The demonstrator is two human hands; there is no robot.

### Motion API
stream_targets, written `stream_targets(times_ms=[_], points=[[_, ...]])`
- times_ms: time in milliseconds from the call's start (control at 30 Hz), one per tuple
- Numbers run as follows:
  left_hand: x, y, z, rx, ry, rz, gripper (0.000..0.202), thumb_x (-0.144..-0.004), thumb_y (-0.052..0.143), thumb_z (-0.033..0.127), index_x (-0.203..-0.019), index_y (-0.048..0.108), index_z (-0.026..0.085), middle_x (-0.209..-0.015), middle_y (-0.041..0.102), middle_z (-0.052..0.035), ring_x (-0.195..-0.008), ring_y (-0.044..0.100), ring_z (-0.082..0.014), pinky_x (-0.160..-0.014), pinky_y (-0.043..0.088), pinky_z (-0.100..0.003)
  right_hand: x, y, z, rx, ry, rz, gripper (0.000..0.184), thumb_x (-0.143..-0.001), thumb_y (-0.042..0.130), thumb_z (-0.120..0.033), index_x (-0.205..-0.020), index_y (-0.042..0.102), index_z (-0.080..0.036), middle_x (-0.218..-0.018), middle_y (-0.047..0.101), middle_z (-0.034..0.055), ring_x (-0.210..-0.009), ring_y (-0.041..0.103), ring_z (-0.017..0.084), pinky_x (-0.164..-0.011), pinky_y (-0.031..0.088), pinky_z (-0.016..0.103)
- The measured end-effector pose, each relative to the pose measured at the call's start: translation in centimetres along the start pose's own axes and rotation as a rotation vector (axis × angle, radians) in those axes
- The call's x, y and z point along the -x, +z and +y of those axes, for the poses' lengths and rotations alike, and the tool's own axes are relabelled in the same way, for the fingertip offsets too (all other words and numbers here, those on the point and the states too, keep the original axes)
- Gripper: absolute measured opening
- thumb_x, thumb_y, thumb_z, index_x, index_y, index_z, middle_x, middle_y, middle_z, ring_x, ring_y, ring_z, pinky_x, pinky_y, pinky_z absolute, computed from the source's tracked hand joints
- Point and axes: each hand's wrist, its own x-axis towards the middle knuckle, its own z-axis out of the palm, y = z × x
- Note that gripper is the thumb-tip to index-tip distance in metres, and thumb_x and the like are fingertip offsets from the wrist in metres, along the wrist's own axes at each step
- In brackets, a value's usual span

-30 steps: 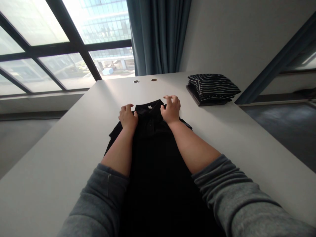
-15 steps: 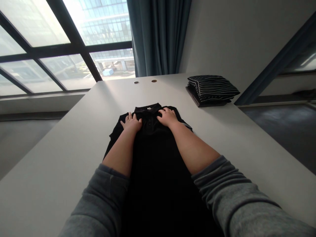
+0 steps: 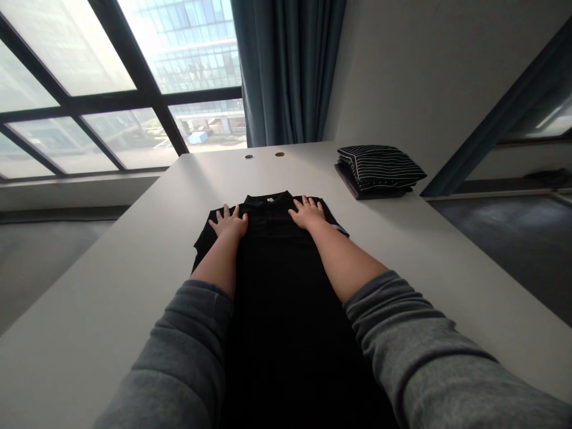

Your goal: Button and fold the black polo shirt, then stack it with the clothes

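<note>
A black polo shirt (image 3: 268, 250) lies flat and lengthwise on the white table (image 3: 125, 280), its collar (image 3: 267, 199) pointing away from me. My left hand (image 3: 229, 221) rests palm down on the shirt's left shoulder, fingers spread. My right hand (image 3: 307, 213) lies the same way on the opposite shoulder, with the collar between the hands. Neither hand grips the cloth. My forearms and grey sleeves cover part of the shirt, and its lower part fades into shadow.
A folded stack of black-and-white striped cloth (image 3: 379, 170) sits at the table's far right. Two small round holes (image 3: 263, 155) mark the far end of the tabletop. Behind it stand a large window (image 3: 89, 89) and a blue-grey curtain (image 3: 286, 65).
Both hands have uncurled from the collar area and now lie flat and spread on the shoulders. They have drawn slightly apart, and the shirt's top looks smoother.
</note>
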Motion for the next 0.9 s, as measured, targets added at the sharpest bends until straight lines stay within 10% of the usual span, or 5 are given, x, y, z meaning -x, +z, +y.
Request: stream_targets(times_ms=[567, 900], points=[[-4.4, 0.6, -0.1, 0.051, -0.174, 0.061, 0.084, -0.089, 0.043, 0.071, -0.163, 0.039, 0.032, -0.174, 0.023, -0.0169, -0.158, 0.012, -0.0531, -0.114, 0.011, -0.084, -1.1, -0.3, -0.6, -0.019, 0.14, -0.005, 0.074, -0.105, 0.025, -0.058, -0.17, 0.019, -0.024, -0.177, 0.001, 0.0054, -0.164, 0.003, 0.031, -0.132, 0.002, 0.055], [-3.0, 0.3, -0.3, 0.12, -0.057, 0.139, 0.078, -0.097, 0.035, 0.062, -0.165, 0.035, 0.025, -0.174, 0.024, -0.0139, -0.16, 0.019, -0.0403, -0.125, 0.015, -0.071, -1.3, 0.1, -0.3, -0.029, 0.143, 0.027, 0.075, -0.105, 0.026, -0.057, -0.17, 0.02, -0.021, -0.176, 0.003, 0.0069, -0.164, 0.005, 0.031, -0.132, 0.003, 0.055]])
